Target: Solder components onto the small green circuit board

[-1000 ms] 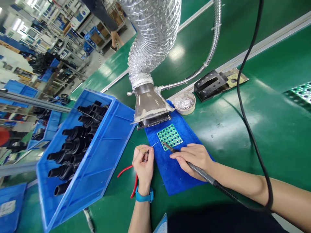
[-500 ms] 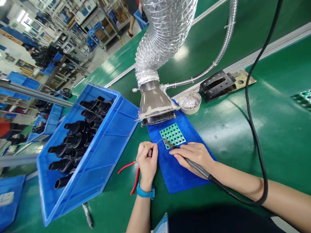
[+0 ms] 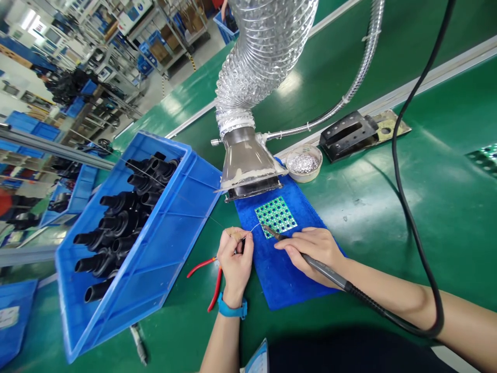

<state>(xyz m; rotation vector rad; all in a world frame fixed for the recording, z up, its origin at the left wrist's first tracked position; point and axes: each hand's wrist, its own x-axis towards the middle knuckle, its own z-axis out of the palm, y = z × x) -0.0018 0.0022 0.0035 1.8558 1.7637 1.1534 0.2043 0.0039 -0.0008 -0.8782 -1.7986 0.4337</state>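
Little changes: my left hand (image 3: pixel 235 264) pinches solder wire (image 3: pixel 253 228), my right hand (image 3: pixel 314 251) a soldering iron (image 3: pixel 324 271), its tip at the green circuit board (image 3: pixel 276 217), 12 o'clock, on a blue towel (image 3: pixel 287 274).

The green counter (image 3: pixel 388 248) carries a blue towel (image 3: pixel 279 280) — a blue crate (image 3: pixel 182 217) lies beside it, red pliers (image 3: pixel 216 290) between them — with a dish (image 3: pixel 305 163) of silver scraps and a metal stand (image 3: pixel 347 135) beyond.

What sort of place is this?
Probably an electronics factory workshop: there's a soldering iron in use on a small green circuit board, a fume extraction duct above it, and a blue crate of black parts.
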